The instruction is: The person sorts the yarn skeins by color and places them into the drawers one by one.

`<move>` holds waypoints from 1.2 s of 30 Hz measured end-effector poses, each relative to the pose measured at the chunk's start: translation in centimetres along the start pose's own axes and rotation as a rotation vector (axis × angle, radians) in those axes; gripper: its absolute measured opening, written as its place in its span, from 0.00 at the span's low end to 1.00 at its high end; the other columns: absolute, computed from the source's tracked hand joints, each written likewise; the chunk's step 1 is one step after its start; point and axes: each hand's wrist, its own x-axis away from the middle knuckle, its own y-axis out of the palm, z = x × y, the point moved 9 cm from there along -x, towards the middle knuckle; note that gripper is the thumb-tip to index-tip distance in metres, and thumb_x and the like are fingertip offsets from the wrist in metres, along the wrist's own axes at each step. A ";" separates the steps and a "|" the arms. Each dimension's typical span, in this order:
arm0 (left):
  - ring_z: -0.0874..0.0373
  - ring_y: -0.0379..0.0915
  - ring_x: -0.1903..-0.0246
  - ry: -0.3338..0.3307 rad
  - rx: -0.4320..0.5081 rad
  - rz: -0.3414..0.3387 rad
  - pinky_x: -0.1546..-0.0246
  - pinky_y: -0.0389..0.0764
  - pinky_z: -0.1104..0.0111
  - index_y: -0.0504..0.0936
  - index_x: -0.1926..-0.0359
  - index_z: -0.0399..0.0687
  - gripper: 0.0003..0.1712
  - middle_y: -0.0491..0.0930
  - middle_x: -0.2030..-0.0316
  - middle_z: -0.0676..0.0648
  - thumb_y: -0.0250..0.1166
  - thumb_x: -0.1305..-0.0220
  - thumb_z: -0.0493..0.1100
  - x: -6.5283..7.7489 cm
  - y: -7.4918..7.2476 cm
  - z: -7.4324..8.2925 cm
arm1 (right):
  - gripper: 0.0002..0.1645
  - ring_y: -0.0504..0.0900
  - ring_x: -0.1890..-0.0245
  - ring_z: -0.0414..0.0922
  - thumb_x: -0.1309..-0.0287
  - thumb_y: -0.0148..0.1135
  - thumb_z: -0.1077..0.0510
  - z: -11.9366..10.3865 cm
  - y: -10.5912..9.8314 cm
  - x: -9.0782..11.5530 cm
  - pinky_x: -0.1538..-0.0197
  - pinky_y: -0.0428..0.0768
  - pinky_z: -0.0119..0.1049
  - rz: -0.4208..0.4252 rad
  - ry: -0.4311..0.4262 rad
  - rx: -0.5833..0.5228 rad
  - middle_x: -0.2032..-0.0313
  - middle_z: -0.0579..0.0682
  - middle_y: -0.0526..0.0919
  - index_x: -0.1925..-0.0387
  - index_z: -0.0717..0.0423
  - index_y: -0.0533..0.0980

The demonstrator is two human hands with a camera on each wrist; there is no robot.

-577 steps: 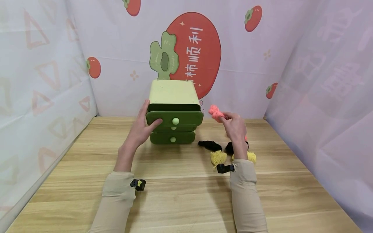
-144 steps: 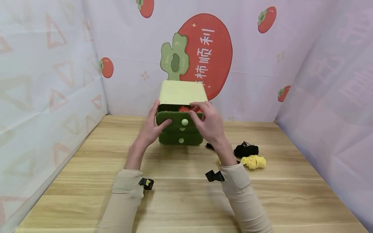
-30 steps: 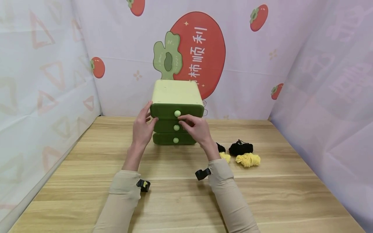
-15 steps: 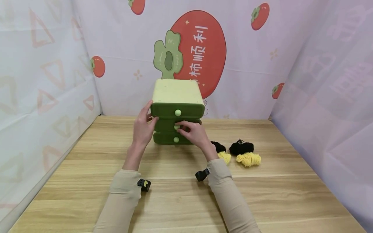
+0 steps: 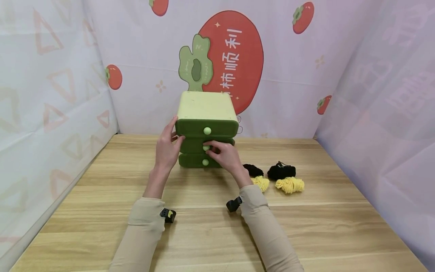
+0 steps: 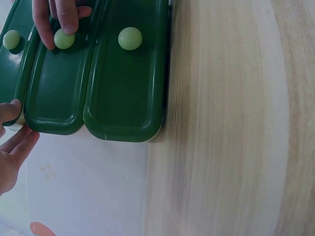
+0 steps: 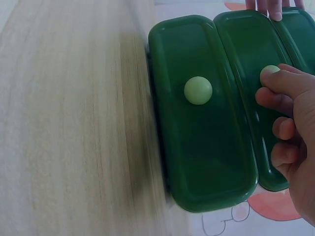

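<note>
A small cabinet [image 5: 207, 105] with a pale yellow-green top and dark green drawer fronts stands at the back of the table. All its drawers are closed. My left hand [image 5: 165, 151] holds its left side, fingers along the side wall and thumb at the front edge by the top drawer [image 5: 190, 129]. My right hand [image 5: 228, 155] pinches the round light-green knob [image 6: 64, 39] of the middle drawer [image 7: 248, 39] between thumb and index finger; the other fingers curl in. Below it, the bottom drawer [image 7: 206, 142] sits flush with its knob [image 7: 198, 90] untouched.
To the right of the cabinet lie two black yarn bundles [image 5: 281, 171] and two yellow yarn bundles [image 5: 290, 185], the left pair partly behind my right wrist. The wooden table [image 5: 200, 234] meets a printed cloth backdrop [image 5: 142, 109] behind and at both sides.
Earlier my right hand held pink yarn by the open top drawer, then reached in over reddish yarn there. That drawer is now closed. In the last second the right hand dropped to the middle knob.
</note>
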 end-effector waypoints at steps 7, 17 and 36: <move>0.38 0.81 0.49 0.006 -0.006 0.003 0.50 0.86 0.55 0.64 0.26 0.48 0.39 0.69 0.32 0.40 0.66 0.37 0.29 0.1 0.1 0.0 | 0.12 0.78 0.72 0.39 0.40 0.70 0.56 -0.6 -0.1 0.0 0.68 0.78 0.33 0.004 -0.051 0.041 0.70 0.46 0.85 0.53 0.49 0.85; 0.38 0.81 0.49 0.000 0.002 0.001 0.50 0.86 0.55 0.65 0.26 0.49 0.39 0.70 0.32 0.39 0.65 0.36 0.29 0.0 0.1 0.0 | 0.12 0.76 0.74 0.39 0.38 0.68 0.56 -0.3 0.1 -0.2 0.71 0.73 0.33 -0.035 0.038 0.046 0.73 0.45 0.80 0.53 0.45 0.82; 0.41 0.80 0.45 -0.083 0.016 -0.035 0.47 0.85 0.55 0.65 0.26 0.56 0.38 0.67 0.30 0.44 0.63 0.34 0.30 0.0 -0.1 -0.7 | 0.12 0.76 0.74 0.37 0.39 0.69 0.58 -2.6 -0.4 0.1 0.70 0.77 0.31 -0.076 -0.155 0.218 0.73 0.44 0.81 0.54 0.49 0.83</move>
